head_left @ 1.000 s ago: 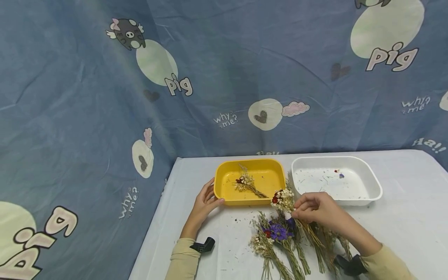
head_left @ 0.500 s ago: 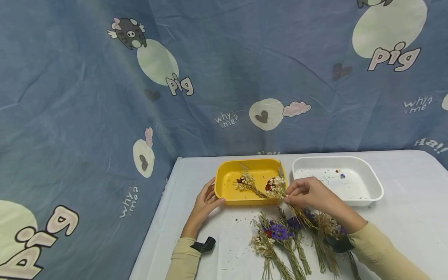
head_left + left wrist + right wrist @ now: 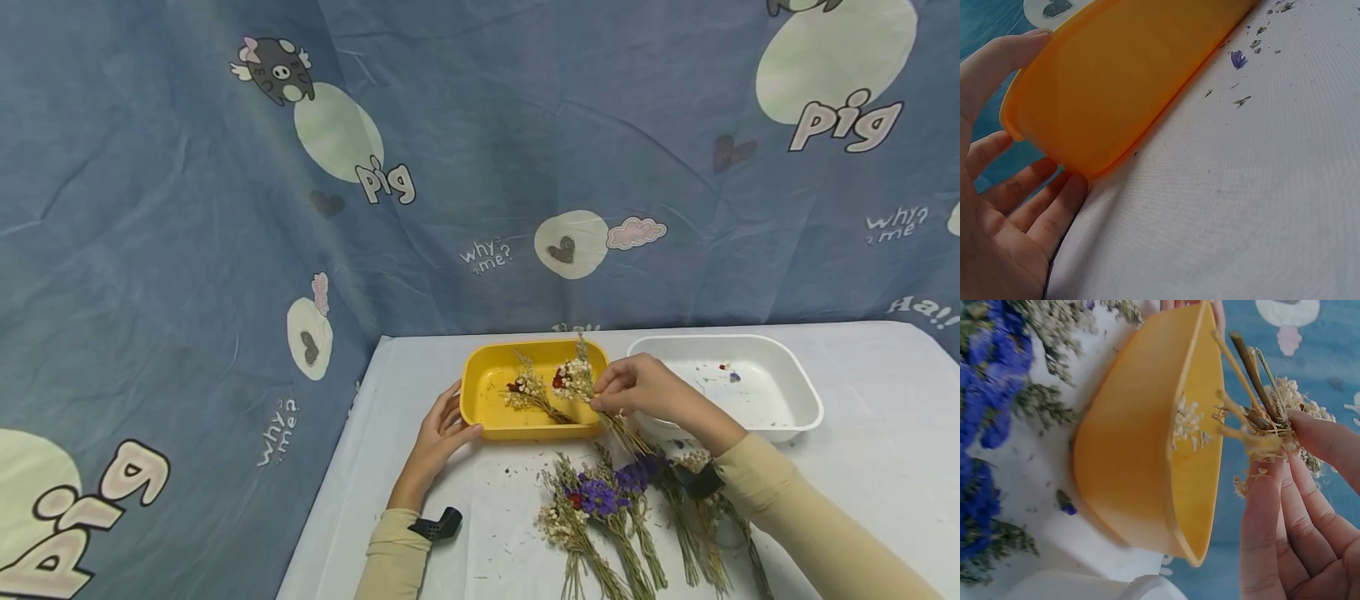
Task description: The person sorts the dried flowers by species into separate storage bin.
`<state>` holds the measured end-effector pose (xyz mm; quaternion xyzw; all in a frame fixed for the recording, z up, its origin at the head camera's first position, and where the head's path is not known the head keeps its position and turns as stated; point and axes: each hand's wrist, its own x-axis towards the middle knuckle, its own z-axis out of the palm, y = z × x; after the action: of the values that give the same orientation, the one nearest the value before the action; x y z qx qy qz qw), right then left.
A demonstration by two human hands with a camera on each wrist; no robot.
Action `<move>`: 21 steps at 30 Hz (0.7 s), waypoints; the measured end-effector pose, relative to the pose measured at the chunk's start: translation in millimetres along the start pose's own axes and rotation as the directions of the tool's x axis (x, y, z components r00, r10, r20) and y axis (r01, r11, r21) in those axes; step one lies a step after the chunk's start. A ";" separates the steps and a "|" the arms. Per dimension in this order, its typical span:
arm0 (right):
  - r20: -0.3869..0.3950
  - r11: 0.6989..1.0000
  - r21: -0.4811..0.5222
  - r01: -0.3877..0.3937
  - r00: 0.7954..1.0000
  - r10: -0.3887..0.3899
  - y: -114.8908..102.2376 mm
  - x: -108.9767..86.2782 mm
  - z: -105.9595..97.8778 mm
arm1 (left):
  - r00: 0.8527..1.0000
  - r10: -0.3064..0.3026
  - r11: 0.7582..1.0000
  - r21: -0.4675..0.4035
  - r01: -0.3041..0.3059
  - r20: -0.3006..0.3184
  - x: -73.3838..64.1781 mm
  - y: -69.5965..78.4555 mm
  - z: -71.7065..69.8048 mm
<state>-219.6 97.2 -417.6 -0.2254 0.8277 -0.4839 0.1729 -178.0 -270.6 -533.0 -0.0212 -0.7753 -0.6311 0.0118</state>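
In the head view my left hand [image 3: 437,442] rests at the left end of a yellow plastic tray [image 3: 540,434]. The left wrist view shows its thumb at the rim and the other fingers [image 3: 1054,212], nearly straight, against the end wall. With thumb and fingertips my right hand [image 3: 641,385] pinches the stems of a small dried flower bunch [image 3: 576,377], which has cream blossoms and a red bloom. That bunch is held over the tray's right side, its stems slanting down past the front rim. Another dried bunch [image 3: 529,392] lies inside the tray.
Several dried flower bunches [image 3: 598,497], some with purple blooms, lie on the white table [image 3: 502,533] in front of the trays, partly under my right forearm. A white tray [image 3: 802,425] with a few petals stands to the right. A blue printed cloth [image 3: 465,150] hangs behind.
My right hand has carried its flower bunch up and to the left, from in front of the tray to over it. The left hand stays at the tray's end.
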 end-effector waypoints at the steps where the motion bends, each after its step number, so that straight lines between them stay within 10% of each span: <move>1: 0.004 1.000 -0.005 0.001 1.000 -0.001 0.3 3.6 -0.4 | 1.000 0.000 1.000 0.001 0.000 0.000 0.1 -0.3 -0.1; 21: 0.056 0.996 -0.019 -0.093 0.994 0.094 5.5 66.0 1.3 | 1.000 -0.004 1.000 -0.010 0.004 0.009 0.4 -0.6 -0.8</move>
<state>-275.4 63.0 -427.5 -0.2014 0.8360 -0.4621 0.2168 -178.4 -271.5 -533.4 -0.0225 -0.7721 -0.6350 0.0070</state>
